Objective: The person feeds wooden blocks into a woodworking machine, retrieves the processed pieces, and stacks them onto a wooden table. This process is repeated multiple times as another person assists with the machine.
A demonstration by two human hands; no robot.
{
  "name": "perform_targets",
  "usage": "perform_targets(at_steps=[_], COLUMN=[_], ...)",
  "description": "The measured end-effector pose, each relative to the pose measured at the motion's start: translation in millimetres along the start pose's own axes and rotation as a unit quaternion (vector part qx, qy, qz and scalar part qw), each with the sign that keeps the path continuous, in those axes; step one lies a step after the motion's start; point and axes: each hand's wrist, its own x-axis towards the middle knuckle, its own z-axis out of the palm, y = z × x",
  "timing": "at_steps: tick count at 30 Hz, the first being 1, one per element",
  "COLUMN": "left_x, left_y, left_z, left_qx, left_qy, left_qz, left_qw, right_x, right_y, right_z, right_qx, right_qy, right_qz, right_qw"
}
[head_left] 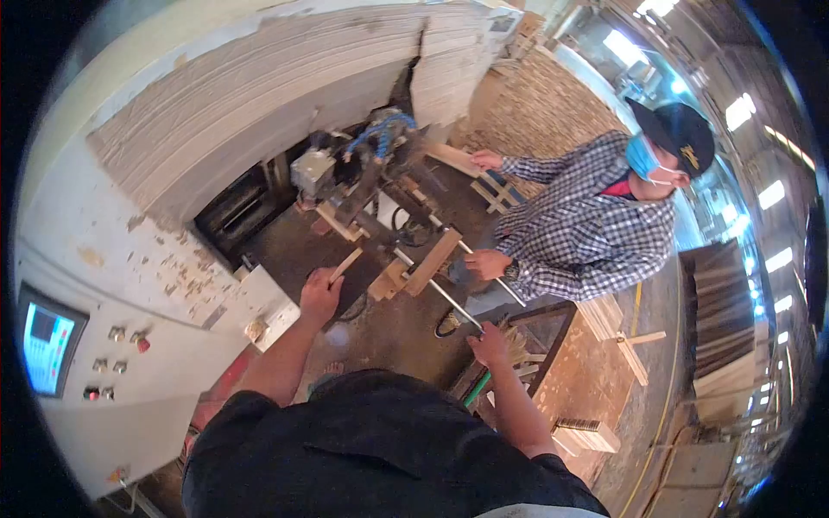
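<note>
My left hand [320,298] is closed around a short wooden strip [347,263], which points up and right toward the machine. My right hand [490,344] has its fingers curled at the near end of a metal rod [455,306]; part of the grip is hidden. A wooden block [433,262] lies across this rod and a second parallel rod [501,281]. Beyond the rods stands a machine head [380,142] with blue hoses. Another wooden piece [339,222] sits at the machine's left side.
A co-worker [587,198] in a checked shirt stands opposite, one hand at a wooden board [453,159], the other by the rods. A control panel [50,341] is at left. A table [596,367] with wood pieces stands at right; a wood-chip heap [544,104] lies behind.
</note>
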Motion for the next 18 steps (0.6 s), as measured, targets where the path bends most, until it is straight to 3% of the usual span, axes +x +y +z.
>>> perform_targets(at_steps=[2, 3, 4, 6, 7, 9, 10, 11, 14, 17, 18], left_x=[-0.6, 12.6, 12.1, -2.9, -0.4, 2.7, 4.5, 5.9, -12.3, -15.0, -10.5], left_y=[-1.1, -8.5, 0.5, -35.2, 0.5, 0.3, -6.9, -2.4, 18.4, 9.1, 2.2], left_z=[13.8, -34.5, -27.9, 15.9, 5.9, 2.9, 4.4, 3.1, -19.6, -41.1, -42.1], left_qx=[-0.025, 0.046, 0.059, 0.134, 0.050, 0.037, 0.051, 0.061, 0.010, 0.016, 0.033], left_qy=[-0.016, -0.019, -0.018, 0.044, -0.016, -0.017, -0.049, -0.097, -0.117, -0.204, -0.240], left_qz=[-0.015, 0.001, 0.004, 0.160, 0.012, 0.042, -0.016, 0.022, 0.038, -0.014, 0.029], left_qw=[0.999, 0.999, 0.998, 0.977, 0.999, 0.998, 0.997, 0.993, 0.992, 0.979, 0.970], right_x=[0.3, -3.0, -2.2, -13.6, -17.6, 1.4, -16.6, -4.1, -17.6, -18.7, -20.1], right_y=[6.1, -24.5, -20.2, -13.3, -14.5, 1.9, -11.0, -0.5, 2.9, -7.6, -8.2], right_z=[-5.3, 34.0, 26.2, -0.8, -12.1, 10.0, -15.0, 9.8, 16.1, 9.0, 6.4], right_qx=[-0.063, 0.002, -0.024, -0.056, -0.056, -0.058, -0.033, -0.032, 0.011, -0.024, -0.034], right_qy=[0.062, 0.061, 0.069, 0.079, 0.078, 0.019, 0.014, 0.062, 0.040, 0.092, 0.089], right_qz=[-0.038, -0.032, -0.046, -0.046, -0.036, 0.001, -0.017, -0.004, 0.013, 0.007, 0.005], right_qw=[0.995, 0.998, 0.996, 0.994, 0.995, 0.998, 0.999, 0.998, 0.999, 0.995, 0.995])
